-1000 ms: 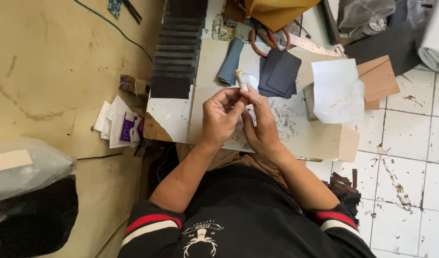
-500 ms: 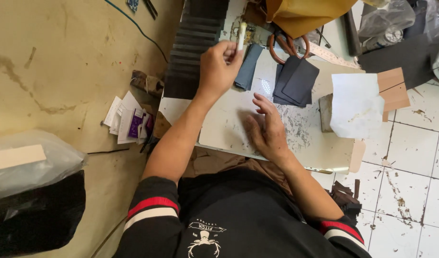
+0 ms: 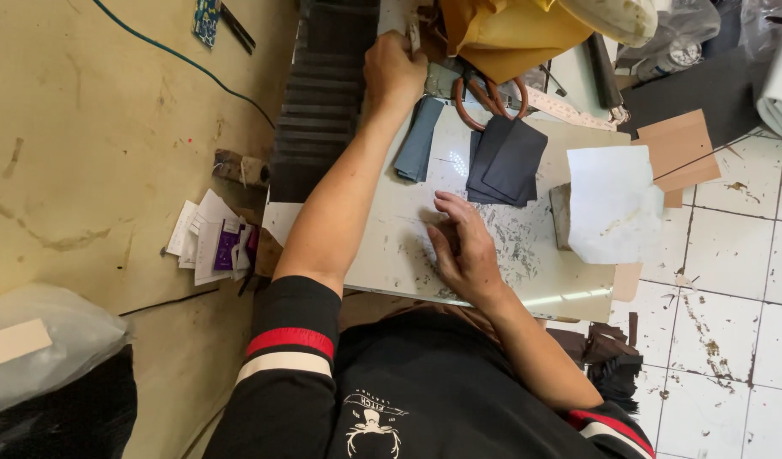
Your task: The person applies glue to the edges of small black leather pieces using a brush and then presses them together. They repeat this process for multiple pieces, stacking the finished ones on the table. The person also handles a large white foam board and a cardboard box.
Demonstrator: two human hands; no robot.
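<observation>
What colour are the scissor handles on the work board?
Reddish-brown scissor handles, seen in the head view.

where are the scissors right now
In the head view the scissors with orange-brown handles lie at the far edge of the white board, just right of the left hand, under the yellow cloth and above the dark pieces.

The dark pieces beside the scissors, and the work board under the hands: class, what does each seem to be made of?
Dark pieces: probably thin leather or leather-like sheet, matte, lying flat and overlapped with clean-cut edges. Work board: a hard, smooth pale slab, perhaps stone or plastic; it reflects light and carries dark smears near the right hand.
</observation>
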